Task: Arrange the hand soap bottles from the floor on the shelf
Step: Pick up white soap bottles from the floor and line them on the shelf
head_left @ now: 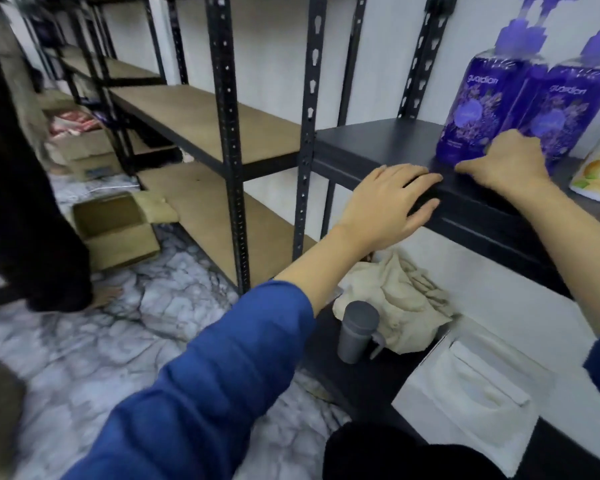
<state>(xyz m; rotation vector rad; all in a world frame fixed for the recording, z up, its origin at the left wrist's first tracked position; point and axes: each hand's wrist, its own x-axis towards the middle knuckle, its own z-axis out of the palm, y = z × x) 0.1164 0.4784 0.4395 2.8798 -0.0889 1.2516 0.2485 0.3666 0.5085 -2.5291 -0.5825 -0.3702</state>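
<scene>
The flat left hand [388, 202] is resting on the black metal shelf [378, 147] edge while the right hand [503, 161], fingers curled, is touching the purple plastic soap bottles [478, 98].

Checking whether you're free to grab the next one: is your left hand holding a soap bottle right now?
No. The left hand lies flat on the black shelf edge, while the purple soap bottles stand further right by the right hand.

Two purple soap bottles [478, 109] [565, 112], one grey tumbler [357, 330], two hands [392, 202] [506, 161].

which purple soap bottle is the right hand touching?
Both: the right hand rests against the bases of the left purple bottle and the right purple bottle; its thumb reaches across the left bottle's base.
</scene>
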